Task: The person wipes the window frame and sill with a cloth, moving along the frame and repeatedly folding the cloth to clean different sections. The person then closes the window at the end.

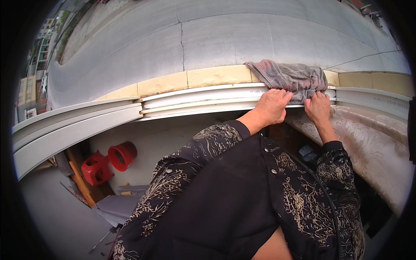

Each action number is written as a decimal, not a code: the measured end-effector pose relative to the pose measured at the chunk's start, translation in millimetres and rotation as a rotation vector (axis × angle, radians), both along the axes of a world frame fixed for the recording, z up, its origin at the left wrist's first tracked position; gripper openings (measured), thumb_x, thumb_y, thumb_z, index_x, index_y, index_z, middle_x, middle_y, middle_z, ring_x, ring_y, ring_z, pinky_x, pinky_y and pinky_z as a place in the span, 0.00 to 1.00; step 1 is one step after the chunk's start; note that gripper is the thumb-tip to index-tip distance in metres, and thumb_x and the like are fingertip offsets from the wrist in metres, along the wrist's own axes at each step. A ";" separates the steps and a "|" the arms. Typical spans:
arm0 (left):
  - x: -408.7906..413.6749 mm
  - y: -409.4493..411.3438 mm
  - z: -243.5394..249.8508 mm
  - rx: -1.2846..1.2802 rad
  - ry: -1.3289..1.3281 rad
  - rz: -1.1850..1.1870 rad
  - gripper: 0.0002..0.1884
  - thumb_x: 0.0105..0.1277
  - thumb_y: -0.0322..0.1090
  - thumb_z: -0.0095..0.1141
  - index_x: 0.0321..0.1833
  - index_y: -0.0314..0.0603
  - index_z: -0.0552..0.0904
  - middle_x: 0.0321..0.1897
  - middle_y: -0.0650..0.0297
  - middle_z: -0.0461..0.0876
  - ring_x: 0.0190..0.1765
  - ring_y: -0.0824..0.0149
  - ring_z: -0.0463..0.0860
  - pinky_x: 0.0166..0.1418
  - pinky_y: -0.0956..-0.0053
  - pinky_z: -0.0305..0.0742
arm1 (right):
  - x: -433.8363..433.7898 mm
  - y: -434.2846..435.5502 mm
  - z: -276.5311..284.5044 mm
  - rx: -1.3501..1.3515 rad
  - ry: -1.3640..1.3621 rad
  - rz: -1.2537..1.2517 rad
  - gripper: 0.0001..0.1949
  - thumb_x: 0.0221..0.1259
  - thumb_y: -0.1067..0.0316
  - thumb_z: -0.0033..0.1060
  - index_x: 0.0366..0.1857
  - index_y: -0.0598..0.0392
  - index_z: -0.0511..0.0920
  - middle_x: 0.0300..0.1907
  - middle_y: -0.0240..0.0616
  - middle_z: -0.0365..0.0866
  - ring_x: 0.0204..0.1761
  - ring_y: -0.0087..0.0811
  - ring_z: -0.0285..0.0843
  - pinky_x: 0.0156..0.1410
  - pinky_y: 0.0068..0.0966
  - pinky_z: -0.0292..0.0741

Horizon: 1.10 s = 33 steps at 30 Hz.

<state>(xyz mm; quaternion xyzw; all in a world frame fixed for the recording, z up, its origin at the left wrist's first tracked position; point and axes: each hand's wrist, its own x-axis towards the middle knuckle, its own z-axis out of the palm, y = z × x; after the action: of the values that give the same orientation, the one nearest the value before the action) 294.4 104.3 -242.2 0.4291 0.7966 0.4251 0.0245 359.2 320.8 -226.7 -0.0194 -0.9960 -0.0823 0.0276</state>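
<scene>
A grey and faded-red cloth (292, 76) lies draped across the white window frame track (201, 100) and over the tan tiled ledge (217, 76) outside. My left hand (273, 105) grips the cloth's near left edge with bent fingers. Close by on the right, my right hand (318, 107) pinches the same near edge. Both hands rest at the inner side of the frame, and the fingertips are partly hidden in the folds. Dark grime marks the ends of the track left of the cloth.
Sliding window sashes (78, 126) stand at the left. A patterned curtain (370, 139) hangs at the right. Below are a red bucket (122, 156), a red plastic stool (96, 167) and grey fabric (120, 201). Beyond the ledge, concrete pavement (221, 42) lies far down.
</scene>
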 end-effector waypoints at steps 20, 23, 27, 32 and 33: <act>-27.0 -237.9 32.3 -0.420 0.126 0.407 0.24 0.47 0.27 0.52 0.51 0.30 0.78 0.29 0.52 0.82 0.37 0.55 0.82 0.61 0.62 0.68 | -72.0 -295.2 -0.9 -0.756 0.120 0.377 0.07 0.37 0.65 0.56 0.14 0.57 0.77 0.18 0.44 0.78 0.26 0.42 0.78 0.43 0.34 0.70; -30.5 -263.8 37.7 -0.517 0.078 0.431 0.26 0.46 0.27 0.52 0.53 0.31 0.78 0.28 0.52 0.82 0.35 0.54 0.81 0.59 0.62 0.69 | -80.0 -319.1 -6.3 -0.820 0.084 0.393 0.06 0.38 0.65 0.56 0.17 0.56 0.79 0.19 0.43 0.79 0.27 0.42 0.78 0.43 0.35 0.71; -29.7 -259.6 23.9 -0.502 0.164 0.454 0.22 0.44 0.29 0.55 0.46 0.33 0.80 0.27 0.52 0.81 0.36 0.49 0.79 0.52 0.61 0.73 | -76.9 -306.8 -15.1 -0.891 0.147 0.473 0.07 0.40 0.65 0.57 0.21 0.55 0.80 0.23 0.42 0.80 0.32 0.41 0.80 0.44 0.35 0.71; -27.5 -214.5 41.4 -0.501 0.112 0.400 0.20 0.42 0.32 0.58 0.40 0.32 0.80 0.25 0.53 0.80 0.34 0.50 0.78 0.48 0.62 0.73 | -63.3 -251.4 -7.4 -0.847 0.160 0.460 0.10 0.38 0.71 0.58 0.30 0.54 0.80 0.26 0.35 0.78 0.32 0.37 0.78 0.40 0.33 0.73; -26.8 -201.3 35.6 -0.501 0.115 0.360 0.20 0.42 0.33 0.58 0.41 0.32 0.80 0.27 0.53 0.81 0.35 0.51 0.79 0.48 0.62 0.73 | -58.3 -231.5 -4.9 -0.835 0.166 0.430 0.11 0.38 0.72 0.58 0.32 0.54 0.80 0.26 0.35 0.77 0.33 0.37 0.78 0.39 0.32 0.74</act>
<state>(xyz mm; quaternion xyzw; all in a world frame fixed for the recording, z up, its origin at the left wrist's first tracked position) 267.6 -96.9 -206.6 0.2854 0.9397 0.1881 0.0086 300.9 89.3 -231.7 0.1715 -0.9198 0.3343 0.1135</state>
